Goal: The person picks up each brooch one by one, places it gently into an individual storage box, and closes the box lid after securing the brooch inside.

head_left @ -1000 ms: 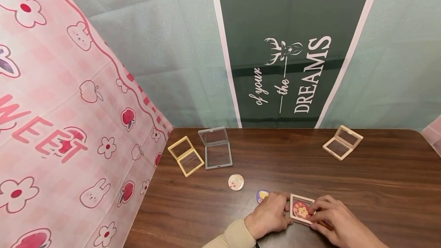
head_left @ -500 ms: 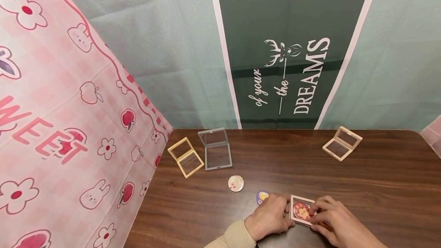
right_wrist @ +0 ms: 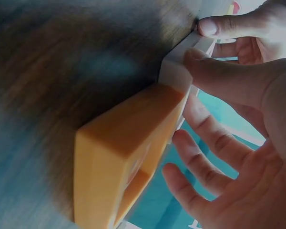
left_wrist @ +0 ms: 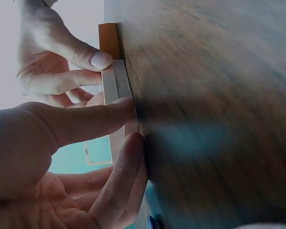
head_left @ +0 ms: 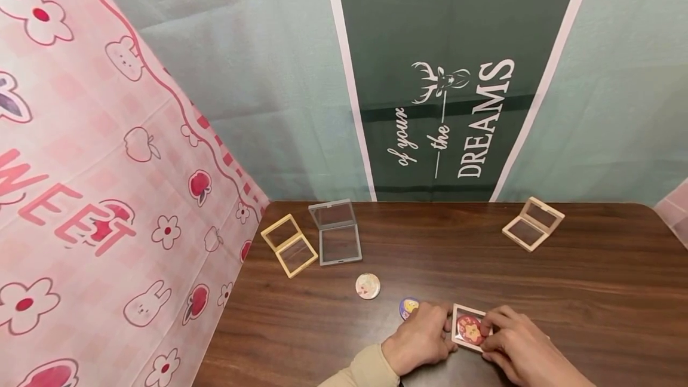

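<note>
A small pale square display frame [head_left: 454, 322] with a clear window lies on the table, a red round badge [head_left: 469, 331] showing in it. My left hand [head_left: 420, 337] pinches its left edge; in the left wrist view a seam runs along the side of the pale frame [left_wrist: 113, 88]. On the right edge, my right hand [head_left: 517, 339] pinches the frame near a corner, covering part of the badge. An orange frame [right_wrist: 114, 129] stands against the pale one in the right wrist view, mostly hidden by my right hand in the head view. Beside my left hand lies a purple round badge [head_left: 409, 307], partly covered.
Farther left on the brown table [head_left: 602, 279] are a pale round badge [head_left: 368, 286], a hinged grey frame [head_left: 341, 263] and a yellow one [head_left: 291, 273], both unfolded. Another unfolded beige frame [head_left: 531, 248] sits at the back right. Curtains hang behind.
My right hand's fingers have shifted slightly on the pale frame, and the orange seen under them before is now mostly covered. My left hand stays put.
</note>
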Motion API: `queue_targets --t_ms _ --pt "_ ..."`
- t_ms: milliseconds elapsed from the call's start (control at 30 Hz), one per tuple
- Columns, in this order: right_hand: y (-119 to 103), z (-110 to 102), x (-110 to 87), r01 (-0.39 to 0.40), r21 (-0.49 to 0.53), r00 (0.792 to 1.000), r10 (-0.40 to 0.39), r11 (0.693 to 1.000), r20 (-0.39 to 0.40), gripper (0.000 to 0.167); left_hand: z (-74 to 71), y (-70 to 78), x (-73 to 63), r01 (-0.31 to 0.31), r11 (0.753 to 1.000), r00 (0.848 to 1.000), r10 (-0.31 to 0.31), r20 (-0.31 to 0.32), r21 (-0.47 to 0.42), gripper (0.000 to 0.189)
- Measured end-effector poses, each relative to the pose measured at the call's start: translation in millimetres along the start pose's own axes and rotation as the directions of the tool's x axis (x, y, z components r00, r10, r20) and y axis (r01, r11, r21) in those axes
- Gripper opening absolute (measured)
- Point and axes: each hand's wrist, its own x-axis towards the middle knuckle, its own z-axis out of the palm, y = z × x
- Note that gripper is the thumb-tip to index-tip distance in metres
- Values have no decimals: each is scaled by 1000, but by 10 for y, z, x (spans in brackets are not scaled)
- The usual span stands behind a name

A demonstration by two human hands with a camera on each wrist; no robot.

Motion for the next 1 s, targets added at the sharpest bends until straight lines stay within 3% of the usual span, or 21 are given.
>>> queue_targets --t_ms 167,300,533,733,933,1000 --pt "-16 1 36 9 -33 1000 -9 999 -3 38 -3 -3 -3 12 1000 1000 -12 -5 -2 36" --pt "-22 20 50 -1 -32 1000 0 999 -16 39 -10 -11 -9 -17 999 999 18 -35 38 35" --pt "-2 76 10 36 92 998 -31 995 -52 27 2 -38 -52 -91 990 990 101 -99 104 27" --pt "29 80 0 56 200 998 -51 978 -30 23 -2 -44 -51 -83 993 992 90 -87 80 24" --pt "43 -1 19 11 202 1000 -12 979 2 31 -43 -60 -47 -111 992 991 115 -63 61 21" --pt "51 -44 41 -14 192 1000 19 981 -22 31 -80 -65 -43 -109 992 992 113 -56 62 22"
